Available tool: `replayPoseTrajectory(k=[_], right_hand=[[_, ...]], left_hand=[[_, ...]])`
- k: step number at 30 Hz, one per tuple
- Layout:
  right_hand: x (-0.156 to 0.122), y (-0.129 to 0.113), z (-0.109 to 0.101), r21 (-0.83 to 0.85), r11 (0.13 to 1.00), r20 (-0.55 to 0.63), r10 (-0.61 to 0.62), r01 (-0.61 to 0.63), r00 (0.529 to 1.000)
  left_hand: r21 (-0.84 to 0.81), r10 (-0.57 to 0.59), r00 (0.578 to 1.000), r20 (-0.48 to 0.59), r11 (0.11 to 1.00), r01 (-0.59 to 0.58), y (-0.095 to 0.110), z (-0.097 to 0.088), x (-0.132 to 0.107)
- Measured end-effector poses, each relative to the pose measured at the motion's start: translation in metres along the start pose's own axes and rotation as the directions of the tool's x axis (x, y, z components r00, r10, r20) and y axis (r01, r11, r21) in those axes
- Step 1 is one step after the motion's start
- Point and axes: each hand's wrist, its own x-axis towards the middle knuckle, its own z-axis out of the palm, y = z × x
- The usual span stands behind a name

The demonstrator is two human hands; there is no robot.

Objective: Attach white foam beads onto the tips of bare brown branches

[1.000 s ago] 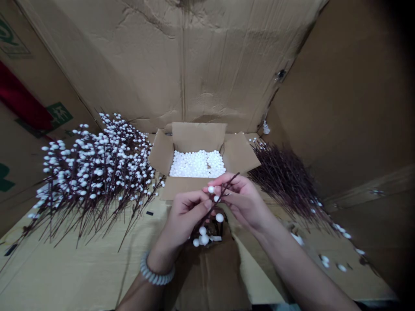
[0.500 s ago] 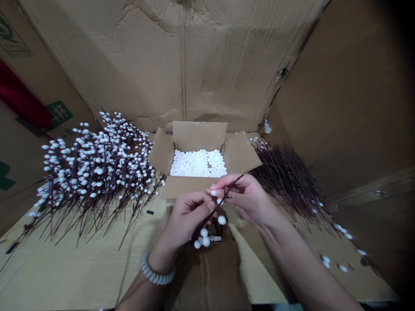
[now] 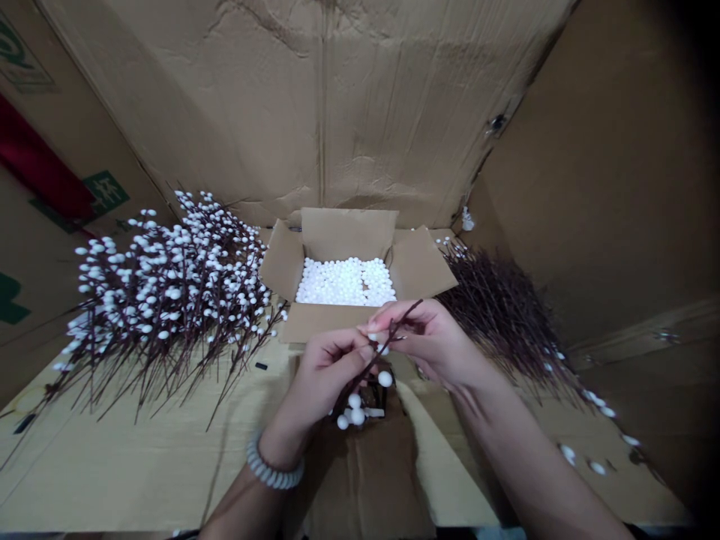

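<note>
Over the near edge of the cardboard-lined bench (image 3: 129, 465), a thin dark-brown artificial berry stem (image 3: 378, 365) is gripped by the left hand (image 3: 325, 381) and the right hand (image 3: 432, 341). Its long axis lies on a slant: the low end, carrying a cluster of white foam berries (image 3: 354, 411), points down and toward the person, while the bare tip points up and away to the right, just past the right hand's fingers. The left hand, a coiled white spiral bracelet (image 3: 274, 469) on its wrist, curls closed around the stem, and the right hand pinches it higher up with its fingertips. Straight ahead, an open cardboard carton (image 3: 349, 232) with its flaps spread outward is filled with white foam balls (image 3: 344, 281). To its left lies a big heap of white-berried stems (image 3: 169, 300), and to its right a heap of darker stems (image 3: 500, 315). A few loose white foam balls (image 3: 568, 454) sit on the bench at the lower right, and tall creased cardboard sheets (image 3: 320, 97) rise behind everything.
</note>
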Motion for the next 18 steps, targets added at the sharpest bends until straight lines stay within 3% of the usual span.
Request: replayPoseTrajectory(k=[18], right_hand=[[-0.0003, -0.0039, 0.0025, 0.102, 0.99, -0.037, 0.1, -0.096, 0.994]], left_hand=[[0.076, 0.089, 0.993, 0.077, 0.993, -0.095, -0.0023, -0.0041, 0.0031]])
